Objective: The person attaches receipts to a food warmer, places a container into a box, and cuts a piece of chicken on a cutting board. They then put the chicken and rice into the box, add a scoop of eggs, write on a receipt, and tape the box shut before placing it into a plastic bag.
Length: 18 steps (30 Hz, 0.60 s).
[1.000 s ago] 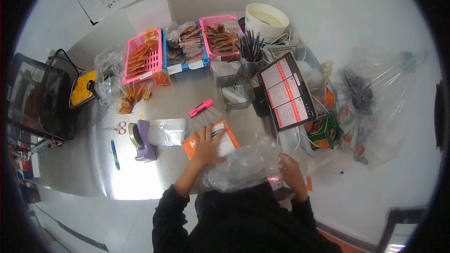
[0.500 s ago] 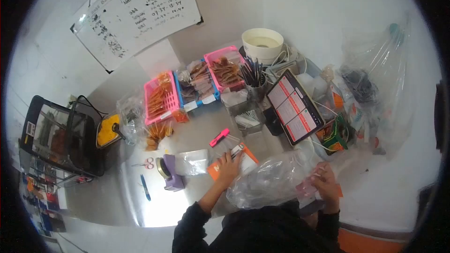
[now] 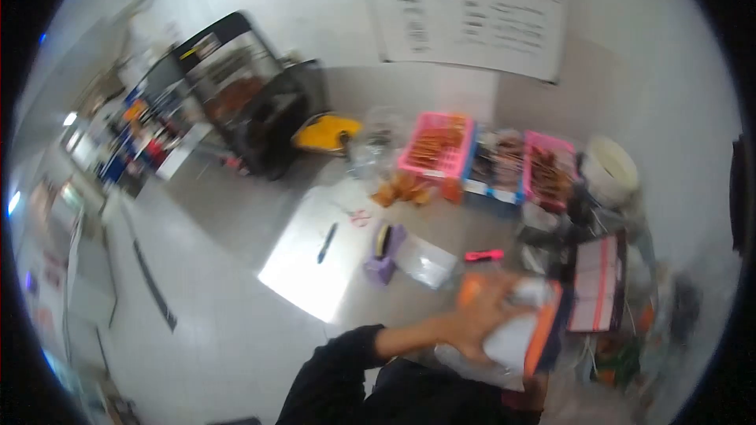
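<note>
My left hand (image 3: pixel 476 321) is wrapped over an orange-and-white packet (image 3: pixel 508 342) in front of my body, blurred by motion. The packet's dark edge faces the tablet. A clear plastic bag (image 3: pixel 465 366) lies under my left wrist and the packet. Only a bit of my right hand (image 3: pixel 537 387) shows below the packet; its fingers are hidden. Left of the packet are a clear plastic pouch (image 3: pixel 428 260) and a purple tape dispenser (image 3: pixel 382 264). A pink highlighter (image 3: pixel 484 255) lies just behind the packet.
Pink baskets (image 3: pixel 409 161) and a blue one with packed food line the wall. A tablet (image 3: pixel 596 283) stands on the right near a white bowl (image 3: pixel 610 171). Scissors (image 3: pixel 360 218) and a blue pen (image 3: pixel 327 242) lie on the steel table; a black-framed case (image 3: pixel 252 102) stands far left.
The view has swung left. My left hand has moved from the orange-and-white item on the table to holding it up over the plastic bag. My right hand is now mostly hidden.
</note>
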{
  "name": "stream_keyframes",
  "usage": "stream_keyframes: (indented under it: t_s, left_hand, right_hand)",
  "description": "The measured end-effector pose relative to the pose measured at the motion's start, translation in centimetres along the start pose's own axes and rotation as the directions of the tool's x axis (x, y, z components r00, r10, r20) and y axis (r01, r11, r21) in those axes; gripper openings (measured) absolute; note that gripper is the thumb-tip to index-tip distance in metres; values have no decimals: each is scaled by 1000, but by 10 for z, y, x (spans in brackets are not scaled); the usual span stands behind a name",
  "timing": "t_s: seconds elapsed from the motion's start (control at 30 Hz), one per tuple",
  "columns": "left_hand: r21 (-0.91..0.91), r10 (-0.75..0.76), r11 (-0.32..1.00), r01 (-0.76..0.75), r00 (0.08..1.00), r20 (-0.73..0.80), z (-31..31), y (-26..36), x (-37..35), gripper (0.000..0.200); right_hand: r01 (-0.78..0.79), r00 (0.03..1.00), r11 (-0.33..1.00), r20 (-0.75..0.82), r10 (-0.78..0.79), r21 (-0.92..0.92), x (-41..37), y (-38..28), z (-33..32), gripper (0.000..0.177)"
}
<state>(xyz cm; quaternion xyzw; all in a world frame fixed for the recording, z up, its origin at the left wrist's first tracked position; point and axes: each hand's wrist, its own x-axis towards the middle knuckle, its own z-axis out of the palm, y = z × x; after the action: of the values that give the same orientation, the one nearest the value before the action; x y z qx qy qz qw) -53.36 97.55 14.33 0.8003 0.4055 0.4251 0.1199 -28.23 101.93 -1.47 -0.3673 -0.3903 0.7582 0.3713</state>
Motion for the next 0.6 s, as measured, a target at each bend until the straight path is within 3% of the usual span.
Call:
stream_keyframes:
  t_s: [0.07,0.13,0.23,0.33,0.37,0.43,0.47,0.5,0.57,0.6]
  left_hand:
    - [-214,209,948,-235,968,-137,56,-4,-11,86]
    - [-238,369,888,-394,918,-143,86,-3,-18,80]
    - [8,256,965,-261,951,176,105,-21,-41,83]
    - [-57,-113,992,113,994,9,111,-47,-63,89]
    - [-84,-334,935,346,934,129,102,-50,-62,94]
    - [200,-515,852,483,843,156,90,-48,-56,94]
    - [336,-601,778,531,785,151,87,-47,-53,94]
    - [377,-649,740,557,738,182,92,-47,-49,94]
    - [400,-648,725,561,753,118,111,-56,-58,86]
    - [408,-645,718,564,759,85,121,-58,-62,82]
  right_hand:
    - [-44,997,996,64,39,78,10,-2,6,46]
    - [-69,989,987,140,48,145,12,-12,14,45]
    - [-84,974,963,223,26,256,15,-33,12,44]
    - [-195,935,903,350,54,384,28,-51,-25,43]
    - [-314,875,895,463,143,317,45,-51,-54,42]
    - [-515,692,845,653,309,146,67,-53,-77,41]
    - [-345,784,939,554,280,14,67,-45,-70,44]
    - [-170,863,976,456,216,-139,46,-53,-12,46]
    - [156,900,955,435,-32,-252,14,-64,91,44]
    - [310,852,931,491,-183,-191,8,-68,124,40]
